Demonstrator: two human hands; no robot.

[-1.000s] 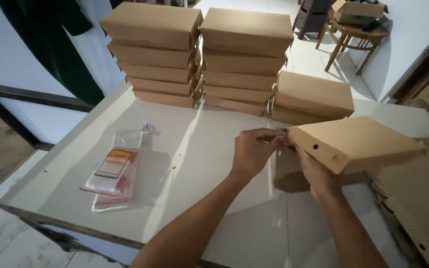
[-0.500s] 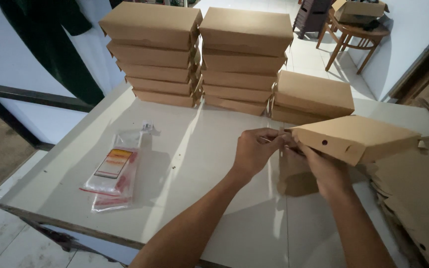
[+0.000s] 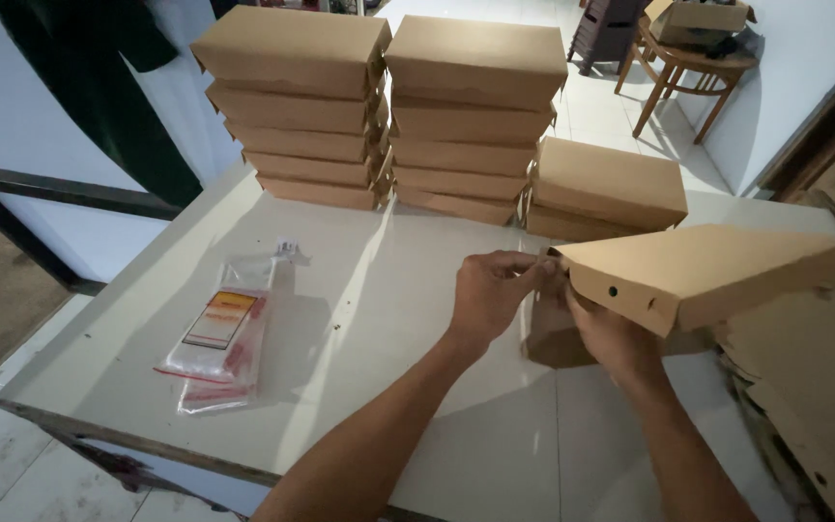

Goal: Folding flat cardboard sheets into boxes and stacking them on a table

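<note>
While both hands grip, the box lies left-right.

Matt brown cardboard box; glossy clear plastic bags; smooth white tabletop.

The box and the stacked boxes are showing plain brown. The surface is looking white. The clear bags are carrying red-and-yellow labels.
</note>
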